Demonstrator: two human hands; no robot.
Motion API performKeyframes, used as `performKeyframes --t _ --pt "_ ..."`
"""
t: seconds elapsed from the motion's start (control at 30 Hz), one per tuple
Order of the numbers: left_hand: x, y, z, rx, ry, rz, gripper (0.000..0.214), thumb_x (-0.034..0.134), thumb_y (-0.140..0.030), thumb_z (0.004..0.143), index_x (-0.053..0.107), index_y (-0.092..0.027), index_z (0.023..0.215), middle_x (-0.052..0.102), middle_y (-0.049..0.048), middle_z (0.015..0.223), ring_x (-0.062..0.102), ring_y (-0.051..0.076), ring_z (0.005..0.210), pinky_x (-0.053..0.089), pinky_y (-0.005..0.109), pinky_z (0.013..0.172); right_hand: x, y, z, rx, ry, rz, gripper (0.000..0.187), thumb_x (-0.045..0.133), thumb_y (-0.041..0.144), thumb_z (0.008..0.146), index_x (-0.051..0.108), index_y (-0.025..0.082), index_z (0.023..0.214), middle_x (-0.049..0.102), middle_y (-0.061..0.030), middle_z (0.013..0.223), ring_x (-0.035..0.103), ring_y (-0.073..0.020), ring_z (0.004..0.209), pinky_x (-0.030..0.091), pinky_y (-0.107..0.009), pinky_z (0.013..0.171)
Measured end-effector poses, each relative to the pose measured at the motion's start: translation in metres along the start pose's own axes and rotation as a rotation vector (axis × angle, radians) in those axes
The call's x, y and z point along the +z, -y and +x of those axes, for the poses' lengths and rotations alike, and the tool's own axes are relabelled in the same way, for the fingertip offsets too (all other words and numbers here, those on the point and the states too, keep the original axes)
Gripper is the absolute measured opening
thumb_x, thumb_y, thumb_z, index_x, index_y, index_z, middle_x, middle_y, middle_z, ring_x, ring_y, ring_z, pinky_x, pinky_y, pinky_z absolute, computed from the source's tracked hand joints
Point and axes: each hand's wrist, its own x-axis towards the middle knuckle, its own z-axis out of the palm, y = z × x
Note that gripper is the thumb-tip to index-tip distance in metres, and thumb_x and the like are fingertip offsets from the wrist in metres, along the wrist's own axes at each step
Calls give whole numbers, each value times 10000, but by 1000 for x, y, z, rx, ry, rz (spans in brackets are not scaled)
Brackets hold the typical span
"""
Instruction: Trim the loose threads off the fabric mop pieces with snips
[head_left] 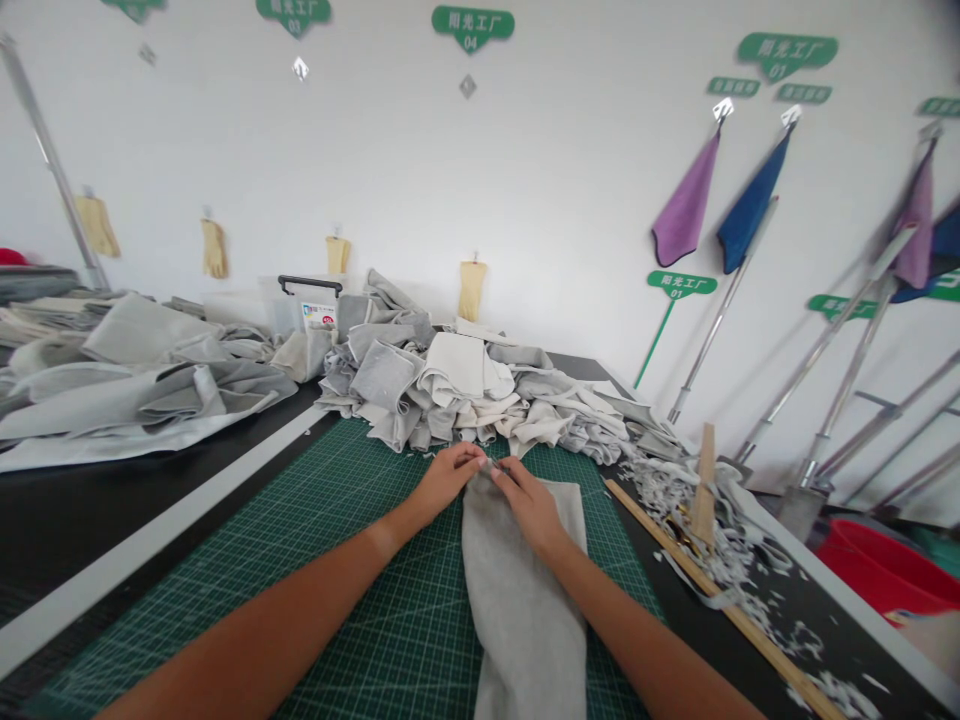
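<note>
A long grey piece of cloth (525,600) lies over the green cutting mat (337,560), its near end running out of the bottom of the view. My left hand (450,475) pinches its far left corner between thumb and fingers. Right beside it, my right hand (525,500) grips the same far edge, the palm resting over the cloth. The fingertips of both hands nearly meet at that corner. Just beyond them rises a heap of grey and off-white cloth pieces (457,365).
More grey cloth (150,400) is piled at left near a clear storage box (319,310). On the right lie a long wooden strip (720,590), a shorter wooden piece (705,485), scissors (679,525) and shredded scraps (735,570). A red bucket (885,565) stands beyond the table edge.
</note>
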Motion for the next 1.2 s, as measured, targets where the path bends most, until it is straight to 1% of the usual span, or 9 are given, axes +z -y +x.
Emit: performKeyframes --t 0.17,0.3,0.5,0.7,0.83,0.97,1.07,1.2 --pt "0 -1 -1 -17 13 -87 259 616 -399 867 665 -155 939 660 34 843 585 157 784 416 235 696 2 4 -4 -33 12 -46 362 362 565 987 536 268 875 596 45 761 590 -180 738 356 -257 679" --pt "1 -2 -2 -39 44 -123 269 625 -409 862 662 -155 941 649 28 823 573 145 756 411 233 685 2 4 -5 -41 2 -70 380 330 561 1002 508 264 847 566 47 730 576 -170 706 346 -245 657" --pt "2 2 -1 -62 30 -141 266 612 -404 868 650 -151 941 628 20 799 557 130 721 413 226 664 3 1 -4 -65 -10 -120 366 327 539 1008 503 261 848 577 34 721 586 -174 691 344 -242 635" --pt "2 6 -1 -78 -33 -89 280 571 -424 884 637 -158 942 625 8 766 553 128 681 421 233 648 3 1 -4 -96 -15 -171 364 319 524 1013 509 259 851 590 17 732 606 -184 695 342 -253 626" --pt "2 5 -1 -80 -11 -69 279 587 -422 872 635 -155 932 627 5 753 548 126 667 402 229 630 4 0 -4 -100 -10 -196 373 311 528 1018 520 256 873 602 14 735 617 -186 697 339 -251 630" --pt "1 3 -1 -54 62 -106 240 630 -368 855 626 -147 948 631 8 756 563 125 697 395 228 649 4 -1 -3 -109 14 -232 382 306 533 1024 535 253 901 621 10 749 624 -187 715 325 -244 634" --pt "0 3 -1 -65 107 -138 240 644 -346 848 614 -144 973 648 19 783 586 130 727 412 234 679 4 -2 -3 -114 16 -245 391 303 531 1028 536 246 895 625 9 742 620 -180 710 313 -242 628" --pt "2 6 2 -91 74 -83 257 645 -340 836 610 -144 999 643 12 747 591 136 699 424 241 664 5 -2 -3 -115 16 -264 397 301 530 1031 538 243 894 634 8 745 620 -173 703 299 -239 617"
